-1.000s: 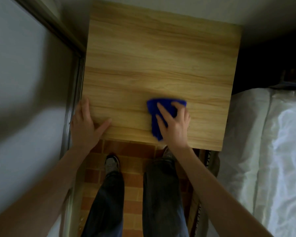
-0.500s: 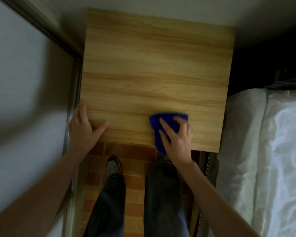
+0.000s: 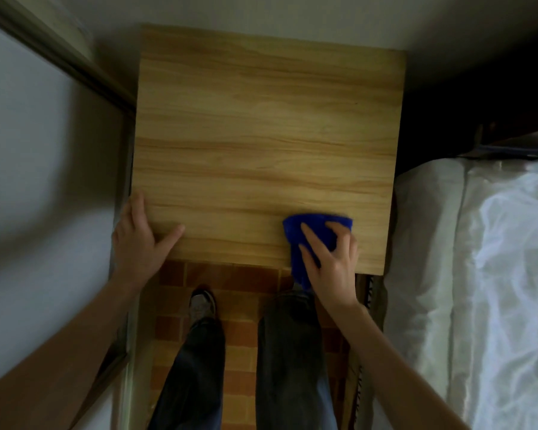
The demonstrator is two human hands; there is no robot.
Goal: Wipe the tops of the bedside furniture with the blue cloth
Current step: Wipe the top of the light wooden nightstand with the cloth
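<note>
View from above of a wooden bedside cabinet (image 3: 267, 144), its light, grained top filling the centre of the frame, far edge against a pale wall (image 3: 292, 13). The right hand (image 3: 330, 262) lies palm down near the front right corner of the top, fingers spread and slightly curled, pressing a blue cloth (image 3: 311, 231) flat against the wood; the cloth is bunched beneath the fingers, its far edge showing beyond the fingertips and its near end hanging over the front edge of the cabinet, past the heel of the hand. The left hand (image 3: 137, 237) rests at the front left corner, open and holding nothing: the fingers run along the left edge of the top while the thumb extends across the surface toward the middle. The two hands are well apart, with bare wood between them. Below the front edge, dark trousers (image 3: 286, 352) and one shoe (image 3: 202, 305) stand on a reddish brick-patterned floor (image 3: 239, 336). A white mattress cover or sheet (image 3: 485, 274) lies just beside the cabinet's right side; a pale sliding panel with a metal frame (image 3: 38, 150) borders the left side.
</note>
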